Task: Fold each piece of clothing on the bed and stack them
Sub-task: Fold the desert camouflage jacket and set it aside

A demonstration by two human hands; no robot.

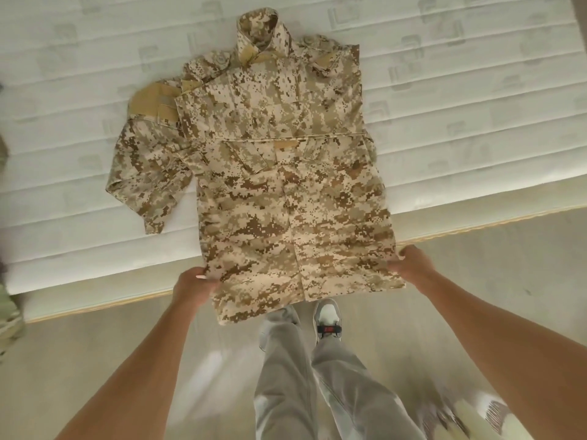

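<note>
Left hand (193, 289) fingers curled round bottom-left hem corner of camo jacket (286, 173), thumb on top, pinching cloth. Right hand (413, 265) same at bottom-right hem corner, fingertips gripping the edge. Both arms stretched forward, hem pulled taut between them.

Jacket lying front-up on mattress (476, 106), collar away from the person, hem overhanging the near bed edge, hanging above the shoes. One sleeve (149, 160) spread out to the left; other sleeve seemingly already folded across the chest, judging by the horizontal cuff line mid-body.

Step in hand, as a guess: straightening and tensioning the body mid-fold. Next move likely calls for letting go of one corner, bringing the left sleeve in over the body, then lifting hem up toward collar, both corners level to keep edges square.

Count: one jacket, two hands, two shoes, one mattress. Scrap of other camo cloth (8, 315) at far-left frame edge, too cropped to identify.
</note>
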